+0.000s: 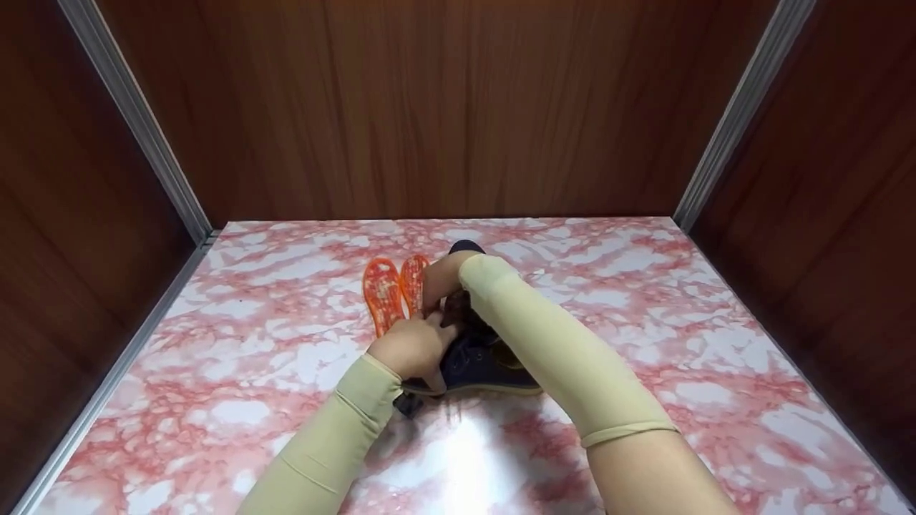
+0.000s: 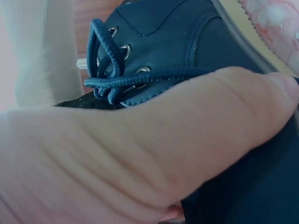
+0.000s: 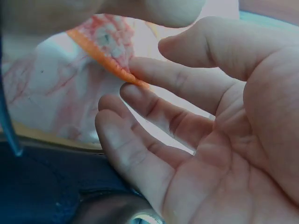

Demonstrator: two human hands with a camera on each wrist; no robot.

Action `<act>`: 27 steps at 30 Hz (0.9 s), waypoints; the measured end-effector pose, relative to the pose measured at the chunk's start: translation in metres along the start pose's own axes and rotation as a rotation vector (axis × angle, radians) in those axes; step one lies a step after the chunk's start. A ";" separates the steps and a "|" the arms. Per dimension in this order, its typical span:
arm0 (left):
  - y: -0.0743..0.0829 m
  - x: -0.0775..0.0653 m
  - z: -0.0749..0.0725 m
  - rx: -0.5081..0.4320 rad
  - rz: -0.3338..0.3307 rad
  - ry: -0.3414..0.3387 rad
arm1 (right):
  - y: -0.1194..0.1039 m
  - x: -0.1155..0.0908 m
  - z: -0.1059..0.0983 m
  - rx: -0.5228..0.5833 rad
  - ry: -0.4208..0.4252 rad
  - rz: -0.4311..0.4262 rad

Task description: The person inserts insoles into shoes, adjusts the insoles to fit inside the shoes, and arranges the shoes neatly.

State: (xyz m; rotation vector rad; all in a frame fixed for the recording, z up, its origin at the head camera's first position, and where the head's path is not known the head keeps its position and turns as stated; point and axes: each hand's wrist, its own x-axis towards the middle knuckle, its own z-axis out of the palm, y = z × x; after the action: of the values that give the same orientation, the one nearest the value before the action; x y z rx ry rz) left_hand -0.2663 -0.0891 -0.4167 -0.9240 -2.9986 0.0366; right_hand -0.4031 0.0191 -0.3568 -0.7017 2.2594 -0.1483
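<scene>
A navy lace-up shoe [image 1: 478, 370] with a tan sole lies across the table in the head view. My left hand [image 1: 411, 347] grips it at its left end, the thumb stretched over the upper to the sole edge; blue laces [image 2: 107, 65] loop beside that thumb. Over the shoe reaches my right hand [image 1: 441, 280], its palm and loosely bent fingers holding nothing in the right wrist view. Its fingertips are right at the orange rim of an insole [image 3: 96, 50]. Two see-through, orange-edged insoles, one at the left [image 1: 381, 286], lie side by side behind the hands.
The dark tip of another navy item [image 1: 466, 247] shows behind the right forearm. Red-and-white marbled tabletop [image 1: 272, 343] surrounds everything. Brown wood-grain panels [image 1: 444, 107] with metal corner strips [image 1: 139, 107] stand at the back and both sides.
</scene>
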 end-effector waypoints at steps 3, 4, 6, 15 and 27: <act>0.000 0.001 0.001 -0.010 0.000 -0.010 | -0.002 -0.006 0.001 0.148 -0.017 0.008; 0.000 0.001 0.001 -0.014 0.001 -0.014 | -0.002 -0.007 0.001 0.183 -0.014 0.001; 0.000 0.002 0.001 -0.017 0.004 -0.024 | 0.000 -0.008 0.002 0.234 0.008 -0.014; -0.001 0.004 0.001 -0.050 -0.005 -0.046 | 0.018 0.005 0.005 0.181 0.174 -0.109; 0.000 0.004 0.001 -0.023 0.010 -0.036 | 0.022 0.011 0.007 0.156 0.291 -0.155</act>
State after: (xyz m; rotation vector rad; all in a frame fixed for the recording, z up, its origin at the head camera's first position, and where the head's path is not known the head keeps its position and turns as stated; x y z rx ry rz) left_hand -0.2698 -0.0871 -0.4175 -0.9504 -3.0337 0.0183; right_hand -0.4143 0.0324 -0.3752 -0.8141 2.4321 -0.5270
